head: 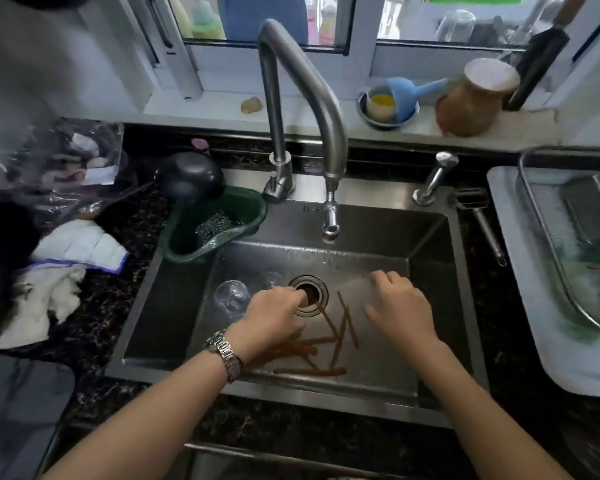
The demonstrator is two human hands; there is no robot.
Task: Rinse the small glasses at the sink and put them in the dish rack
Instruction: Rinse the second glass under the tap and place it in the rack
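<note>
Two small clear glasses stand on the floor of the steel sink [430, 237], left of the drain [309, 295]: one glass [231, 296] nearer me and another glass [270, 279] just behind it. My left hand [274, 317], a metal watch on its wrist, reaches down beside them with fingers curled by the drain; whether it grips anything is hidden. My right hand [399, 303] hovers over the sink's right half, fingers apart, holding nothing. The wire dish rack [548, 216] sits on a tray at the right.
The tap [329, 216] hangs over the sink's back, its lever [278, 188] to the left. Several brown chopsticks [340, 330] lie on the sink floor. A green caddy [215, 223] holds a scourer at the back-left corner. Cloths [70, 258] lie on the left counter.
</note>
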